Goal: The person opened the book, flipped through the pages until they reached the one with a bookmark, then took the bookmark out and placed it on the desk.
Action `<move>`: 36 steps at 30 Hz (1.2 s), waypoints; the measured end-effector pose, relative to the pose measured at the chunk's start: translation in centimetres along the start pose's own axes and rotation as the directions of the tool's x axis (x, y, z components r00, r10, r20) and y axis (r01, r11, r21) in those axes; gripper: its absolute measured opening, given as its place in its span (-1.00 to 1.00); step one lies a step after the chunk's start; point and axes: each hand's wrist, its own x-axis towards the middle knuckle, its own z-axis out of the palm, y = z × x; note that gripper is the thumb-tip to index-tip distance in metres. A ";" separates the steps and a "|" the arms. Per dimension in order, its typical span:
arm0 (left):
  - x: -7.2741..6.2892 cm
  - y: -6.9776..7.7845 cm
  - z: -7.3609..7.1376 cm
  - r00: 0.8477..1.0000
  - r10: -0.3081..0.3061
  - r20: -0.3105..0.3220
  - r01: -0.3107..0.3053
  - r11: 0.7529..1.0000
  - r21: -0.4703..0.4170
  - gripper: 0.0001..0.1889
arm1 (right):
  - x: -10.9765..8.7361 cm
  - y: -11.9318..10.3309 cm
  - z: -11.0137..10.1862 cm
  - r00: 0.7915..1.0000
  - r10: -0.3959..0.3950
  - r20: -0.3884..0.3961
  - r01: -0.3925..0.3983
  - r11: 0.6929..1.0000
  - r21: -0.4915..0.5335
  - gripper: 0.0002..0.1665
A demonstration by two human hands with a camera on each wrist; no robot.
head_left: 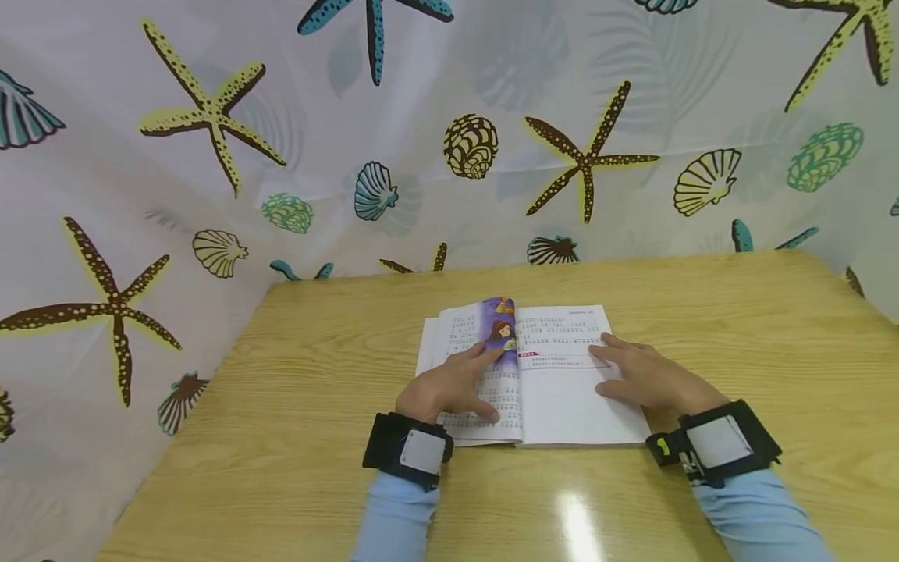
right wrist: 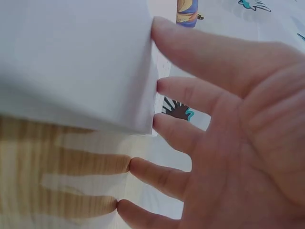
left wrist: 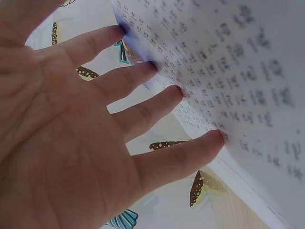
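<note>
An open book [head_left: 562, 406] lies flat on the wooden table, its left page printed with text and a purple picture of a long-haired figure. My left hand [head_left: 453, 382] rests on that left page with fingers spread; in the left wrist view the fingertips [left wrist: 217, 138] touch the printed paper. At the right page's outer edge is my right hand [head_left: 649, 376]. In the right wrist view its thumb and nearest fingers touch the page [right wrist: 81, 57], while the other fingertips [right wrist: 125, 206] meet the table. Both hands have their fingers extended.
The wooden table [head_left: 316, 406] stretches out on all sides of the book. Behind it and to the left hangs a white cloth [head_left: 421, 94] printed with starfish and shells. Each wrist wears a black strap [head_left: 407, 449], over light blue sleeves [head_left: 396, 515].
</note>
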 end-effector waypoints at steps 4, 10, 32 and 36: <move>-0.1 -0.1 -0.1 1.000 0.006 -0.004 -0.006 1.000 -0.005 0.01 | 0.1 -0.3 -0.1 1.000 0.013 0.005 -0.013 1.000 0.008 -0.23; -0.2 -0.3 0.0 1.000 0.007 -0.005 -0.007 1.000 -0.016 0.01 | 0.2 -0.7 -0.2 0.990 0.139 0.027 -0.141 0.987 0.072 0.06; -0.5 -0.4 0.1 1.000 0.012 -0.011 -0.012 1.000 -0.021 0.00 | 0.1 -2.4 -0.8 0.951 0.072 -0.301 -0.085 0.996 -0.029 -0.82; -0.4 -0.4 0.1 1.000 0.013 -0.010 -0.013 1.000 -0.022 0.01 | 0.0 -2.0 -0.6 0.952 0.056 -0.303 -0.036 0.997 0.071 -0.88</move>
